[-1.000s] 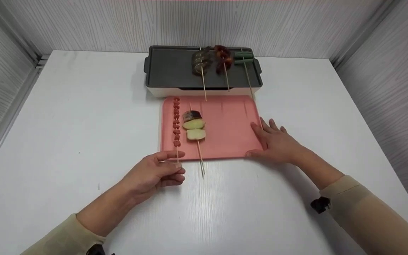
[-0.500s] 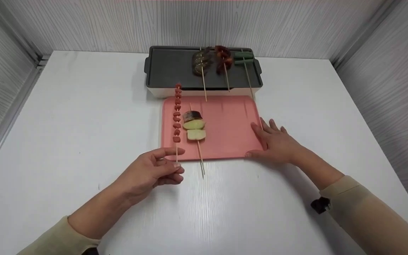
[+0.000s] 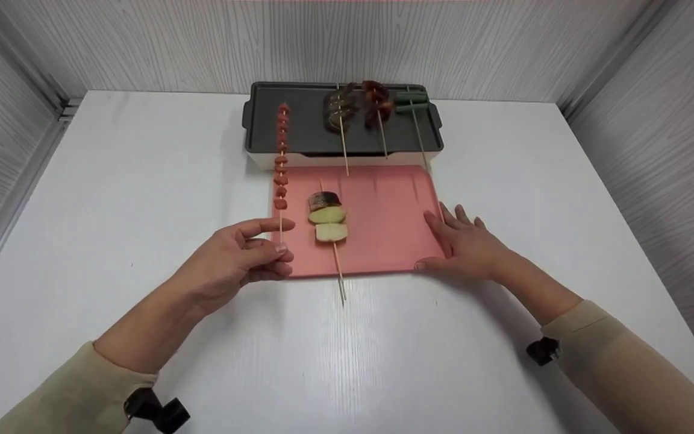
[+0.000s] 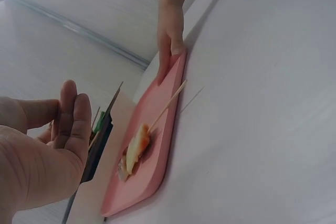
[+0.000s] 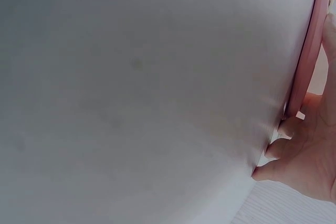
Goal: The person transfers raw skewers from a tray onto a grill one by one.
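My left hand (image 3: 250, 253) pinches the bare lower end of a skewer of small red meat pieces (image 3: 281, 160). The skewer is raised above the tray's left side; its tip end overlaps the grill plate in the head view. On the pink tray (image 3: 383, 241) lies another skewer with pale slices and a dark-skinned piece (image 3: 328, 216), its stick ends reaching over the front edge. My right hand (image 3: 470, 247) rests at the tray's front right corner, fingers fairly straight along the rim. In the left wrist view the left hand (image 4: 52, 150) appears, but the red skewer is hidden.
Behind the tray stands an electric grill with a black plate (image 3: 293, 129). On its right half lie a dark brown skewer (image 3: 339, 111), a reddish-brown skewer (image 3: 377, 102) and a green vegetable skewer (image 3: 411, 101), sticks hanging forward. Walls border the white table (image 3: 142, 181).
My left hand has lifted the red meat skewer off the tray and carried it forward and slightly left, towards the grill. The right hand has stayed at the tray corner.
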`<state>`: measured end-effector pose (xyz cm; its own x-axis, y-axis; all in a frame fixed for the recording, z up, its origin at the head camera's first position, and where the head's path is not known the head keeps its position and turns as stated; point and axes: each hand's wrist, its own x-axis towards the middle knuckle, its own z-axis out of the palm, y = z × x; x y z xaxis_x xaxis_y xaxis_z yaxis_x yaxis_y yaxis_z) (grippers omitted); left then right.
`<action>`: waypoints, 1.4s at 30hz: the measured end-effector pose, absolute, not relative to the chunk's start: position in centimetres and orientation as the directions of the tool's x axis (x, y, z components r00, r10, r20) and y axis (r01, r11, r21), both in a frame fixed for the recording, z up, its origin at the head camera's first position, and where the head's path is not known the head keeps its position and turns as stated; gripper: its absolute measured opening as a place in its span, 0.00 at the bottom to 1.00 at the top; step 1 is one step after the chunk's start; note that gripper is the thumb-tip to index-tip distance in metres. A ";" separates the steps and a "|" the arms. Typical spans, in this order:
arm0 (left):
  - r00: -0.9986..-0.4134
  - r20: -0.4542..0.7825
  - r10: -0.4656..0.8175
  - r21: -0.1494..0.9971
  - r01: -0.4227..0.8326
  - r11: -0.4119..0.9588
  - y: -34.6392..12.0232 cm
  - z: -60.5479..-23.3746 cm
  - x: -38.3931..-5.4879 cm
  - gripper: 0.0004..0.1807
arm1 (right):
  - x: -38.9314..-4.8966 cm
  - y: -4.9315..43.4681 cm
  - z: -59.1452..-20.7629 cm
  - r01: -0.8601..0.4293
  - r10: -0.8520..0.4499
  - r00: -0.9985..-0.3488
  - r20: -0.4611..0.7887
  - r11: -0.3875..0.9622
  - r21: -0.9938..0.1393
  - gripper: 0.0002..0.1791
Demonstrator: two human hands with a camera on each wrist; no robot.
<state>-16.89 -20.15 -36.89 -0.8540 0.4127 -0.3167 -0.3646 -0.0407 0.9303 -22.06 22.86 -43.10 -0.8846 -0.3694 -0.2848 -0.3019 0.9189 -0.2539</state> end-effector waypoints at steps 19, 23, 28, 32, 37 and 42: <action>-0.879 -0.284 0.384 0.950 -0.311 -0.010 -22.7 -35.7 -24.9 0.26 | -22.0 22.7 -42.7 -0.293 -0.366 -0.881 -0.299 0.919 -0.264 0.64; -0.876 -0.309 0.370 0.939 -0.344 -0.030 -22.8 -35.8 -26.3 0.25 | -21.9 22.8 -42.8 -0.296 -0.371 -0.877 -0.304 0.918 -0.265 0.63; -0.886 -0.323 0.334 0.932 -0.359 -0.050 -22.8 -36.3 -27.9 0.23 | -21.9 22.7 -42.8 -0.292 -0.365 -0.883 -0.296 0.919 -0.263 0.63; -0.892 -0.328 0.311 0.934 -0.355 -0.033 -23.0 -36.7 -28.8 0.24 | -21.9 22.7 -42.8 -0.294 -0.366 -0.884 -0.289 0.919 -0.264 0.64; -0.894 -0.334 0.299 0.937 -0.349 0.003 -23.2 -37.1 -29.7 0.23 | -21.9 22.9 -42.9 -0.297 -0.370 -0.882 -0.290 0.917 -0.268 0.64; -0.896 -0.337 0.290 0.938 -0.346 0.022 -23.4 -37.5 -30.3 0.25 | -22.0 22.9 -43.0 -0.303 -0.373 -0.882 -0.289 0.917 -0.259 0.64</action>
